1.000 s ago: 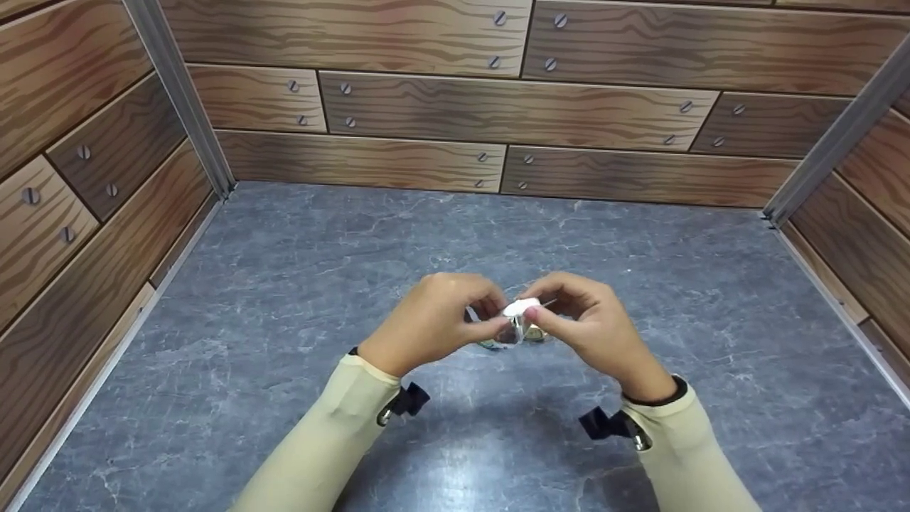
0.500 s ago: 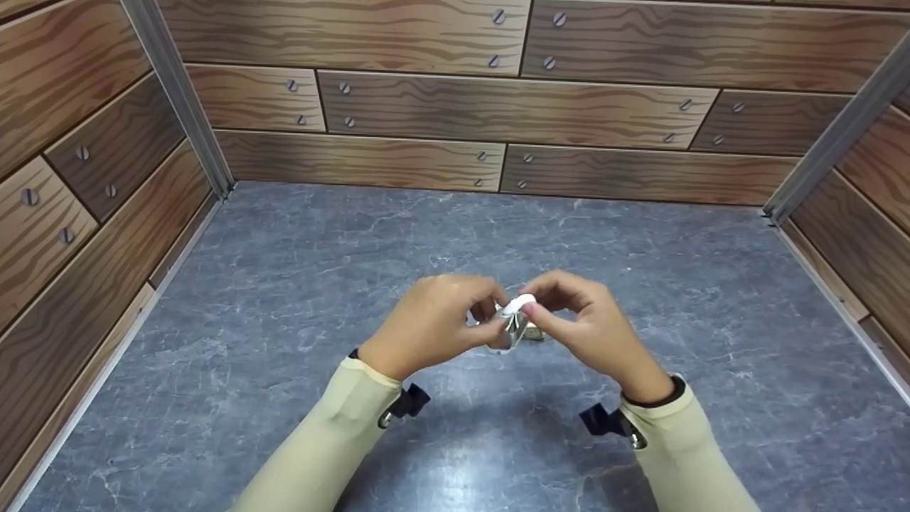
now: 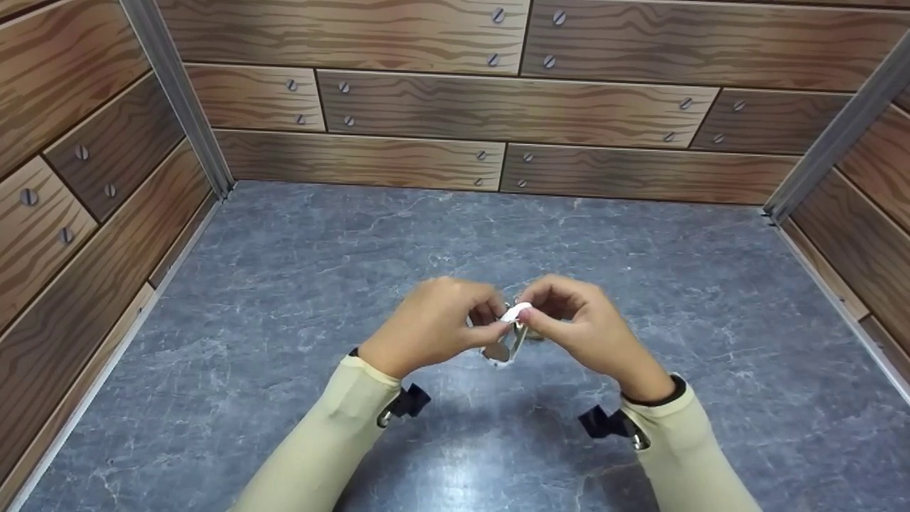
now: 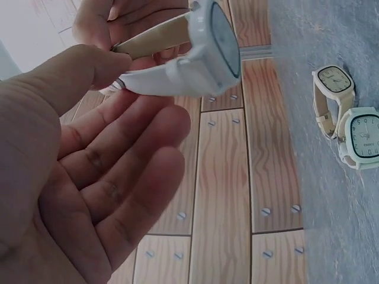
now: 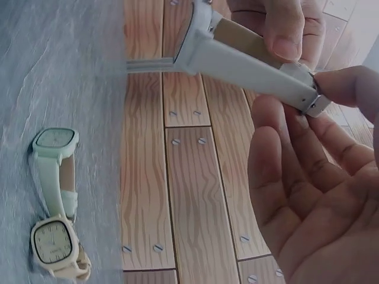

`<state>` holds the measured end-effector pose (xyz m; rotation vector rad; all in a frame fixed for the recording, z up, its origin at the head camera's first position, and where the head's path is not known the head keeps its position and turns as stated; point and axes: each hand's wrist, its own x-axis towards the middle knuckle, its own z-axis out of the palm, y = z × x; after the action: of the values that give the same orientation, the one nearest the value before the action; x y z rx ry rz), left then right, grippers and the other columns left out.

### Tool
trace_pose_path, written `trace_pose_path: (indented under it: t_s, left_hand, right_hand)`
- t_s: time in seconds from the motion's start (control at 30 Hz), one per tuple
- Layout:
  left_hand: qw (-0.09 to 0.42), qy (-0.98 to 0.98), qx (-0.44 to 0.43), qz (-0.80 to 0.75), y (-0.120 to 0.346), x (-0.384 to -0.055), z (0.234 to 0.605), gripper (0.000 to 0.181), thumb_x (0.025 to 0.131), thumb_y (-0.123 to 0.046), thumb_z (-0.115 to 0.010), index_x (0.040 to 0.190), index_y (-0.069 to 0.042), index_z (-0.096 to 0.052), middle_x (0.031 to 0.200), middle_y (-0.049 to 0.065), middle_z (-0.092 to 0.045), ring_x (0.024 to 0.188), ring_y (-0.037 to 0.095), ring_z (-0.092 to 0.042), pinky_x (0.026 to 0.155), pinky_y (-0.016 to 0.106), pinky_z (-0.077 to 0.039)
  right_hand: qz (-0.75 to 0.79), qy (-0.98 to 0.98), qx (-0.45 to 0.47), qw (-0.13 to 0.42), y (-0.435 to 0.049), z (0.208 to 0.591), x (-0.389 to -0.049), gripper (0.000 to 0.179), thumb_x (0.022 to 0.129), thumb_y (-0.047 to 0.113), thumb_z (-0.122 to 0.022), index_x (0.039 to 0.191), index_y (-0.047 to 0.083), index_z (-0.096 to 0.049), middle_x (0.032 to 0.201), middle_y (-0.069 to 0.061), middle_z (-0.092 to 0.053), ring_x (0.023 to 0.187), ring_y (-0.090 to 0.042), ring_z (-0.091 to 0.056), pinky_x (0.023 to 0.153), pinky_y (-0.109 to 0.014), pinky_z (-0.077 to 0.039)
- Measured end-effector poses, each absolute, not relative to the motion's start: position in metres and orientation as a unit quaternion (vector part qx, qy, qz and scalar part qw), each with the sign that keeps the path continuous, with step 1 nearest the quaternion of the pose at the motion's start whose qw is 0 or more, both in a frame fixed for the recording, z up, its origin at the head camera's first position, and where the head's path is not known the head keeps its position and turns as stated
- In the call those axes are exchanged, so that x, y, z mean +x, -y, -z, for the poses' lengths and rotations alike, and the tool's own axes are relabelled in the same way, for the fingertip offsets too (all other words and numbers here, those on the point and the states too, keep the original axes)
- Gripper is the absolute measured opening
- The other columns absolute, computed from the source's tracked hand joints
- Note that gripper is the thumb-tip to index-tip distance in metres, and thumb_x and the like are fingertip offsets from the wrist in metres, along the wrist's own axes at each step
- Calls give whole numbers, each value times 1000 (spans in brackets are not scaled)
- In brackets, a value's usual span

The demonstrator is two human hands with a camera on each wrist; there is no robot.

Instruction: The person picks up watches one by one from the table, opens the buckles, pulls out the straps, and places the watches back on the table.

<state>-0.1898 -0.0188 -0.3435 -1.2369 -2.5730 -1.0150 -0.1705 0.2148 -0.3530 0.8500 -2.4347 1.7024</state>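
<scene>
My two hands hold a white wristwatch (image 5: 249,71) between them, its strap joined into a loop with tan lining. The left hand (image 3: 444,313) pinches the strap with thumb and forefinger near the buckle (image 5: 311,105). From the other side, the right hand (image 3: 579,316) pinches the strap end at that buckle. In the left wrist view the watch case (image 4: 216,50) hangs beyond the fingertips, its dial facing away from the hands. The other fingers of both hands curve below the strap.
On the grey marbled table (image 3: 320,270) lie a cream watch (image 4: 334,80) and a mint-green watch (image 4: 364,139) side by side, mostly hidden behind the hands in the head view. Wood-patterned walls (image 3: 412,107) enclose the table at the back and sides.
The watch has turned between the fingers, and its case hangs slightly lower and nearer to me. Both hands stay in nearly the same place, still gripping the strap.
</scene>
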Motion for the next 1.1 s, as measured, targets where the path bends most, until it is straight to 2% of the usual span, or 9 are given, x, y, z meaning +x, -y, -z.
trace_pose_path:
  t_s: [0.13,0.27,0.47,0.63,0.73,0.93,1.1]
  left_hand:
    - [45,842,-402,357,20,-190,342,11,99,-23,-71,98,-14,-77,85,-8,-75,74,-2,-66,69,20,-54]
    - [62,838,-405,360,19,-190,342,11,99,-24,-70,98,-15,-77,84,-9,-75,75,-3,-66,70,20,-54]
    - [122,839,-419,324,19,-191,345,8,97,-21,-71,99,-15,-76,84,-9,-74,75,2,-68,68,21,-54]
    - [154,838,-429,300,20,-191,348,10,97,-21,-71,103,-15,-76,84,-7,-73,72,3,-64,66,21,-52]
    - [157,838,-432,293,20,-190,348,12,96,-23,-73,105,-15,-77,84,-6,-72,71,2,-62,65,21,-51]
    - [154,844,-435,273,20,-190,346,12,97,-27,-74,101,-16,-78,89,-7,-73,77,2,-66,70,19,-53]
    - [142,846,-432,279,21,-189,344,12,99,-27,-73,100,-15,-78,88,-7,-73,77,3,-66,71,19,-53]
  right_hand:
    - [-581,766,273,31,-214,353,-170,6,99,3,-68,102,-1,-69,91,-16,-69,73,-15,-66,64,-26,-56]
    - [-587,759,277,50,-214,353,-170,5,98,0,-67,103,-2,-68,89,-13,-68,72,-18,-65,64,-26,-55]
    - [-497,805,308,100,-214,352,-170,12,96,6,-73,106,12,-73,94,0,-72,78,-15,-67,70,-27,-57]
    - [-467,816,321,113,-213,353,-171,14,95,8,-75,105,18,-75,96,-1,-74,78,-14,-69,72,-28,-58]
    - [-469,811,330,114,-213,353,-170,15,95,7,-75,106,17,-75,96,-4,-74,77,-14,-69,71,-28,-59]
    - [-466,809,336,123,-212,355,-171,16,95,5,-75,104,18,-74,96,-1,-73,78,-14,-70,72,-27,-59]
    - [-497,786,347,122,-211,356,-171,17,95,-1,-72,106,13,-73,95,-8,-72,77,-17,-70,69,-28,-59]
